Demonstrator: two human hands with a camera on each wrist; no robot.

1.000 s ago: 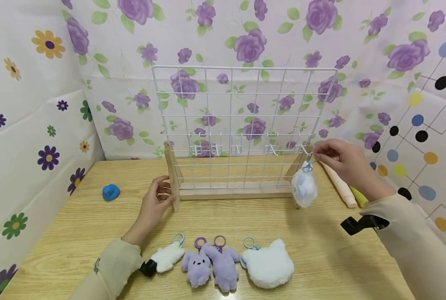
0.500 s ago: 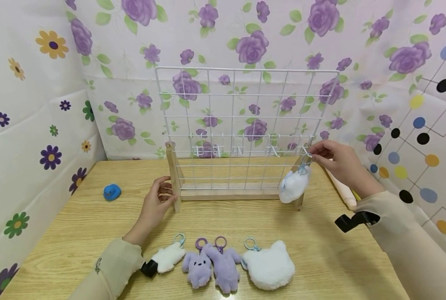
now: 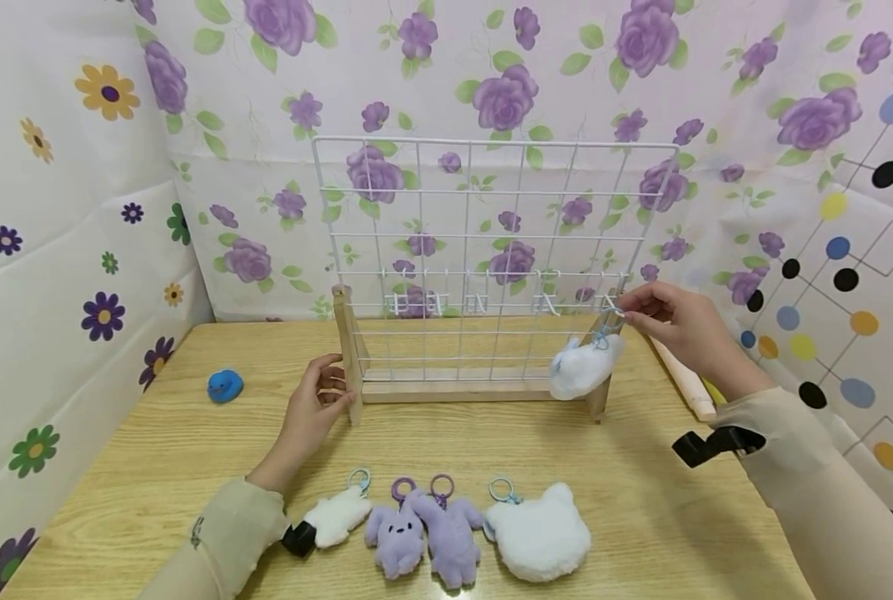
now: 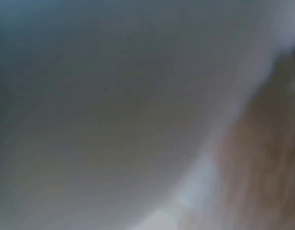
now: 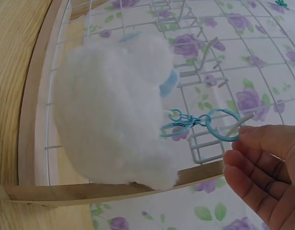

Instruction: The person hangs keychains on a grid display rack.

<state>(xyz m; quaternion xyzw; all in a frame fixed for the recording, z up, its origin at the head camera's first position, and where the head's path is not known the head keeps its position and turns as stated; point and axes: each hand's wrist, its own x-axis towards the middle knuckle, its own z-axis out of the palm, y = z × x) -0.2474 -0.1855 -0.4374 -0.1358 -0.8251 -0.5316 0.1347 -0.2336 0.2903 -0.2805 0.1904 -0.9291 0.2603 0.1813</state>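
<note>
A white plush keychain hangs at the right end of a white wire grid rack. My right hand pinches its blue key ring between thumb and forefinger. In the right wrist view the tip of a white hook pokes through that ring. The plush is tilted, with its blue clasp between body and ring. At the rack's other end my left hand holds the wooden left leg, thumb in front. The left wrist view is blurred, mostly covered by something grey.
Several more white hooks sit along the grid. In front lie a white plush keychain, two purple plush keychains and a large white one. A blue duck stands left; a pale tube lies right.
My right hand has moved slightly left, bringing the ring onto the hook. The plush has swung left and tilted. My left hand has stayed on the leg.
</note>
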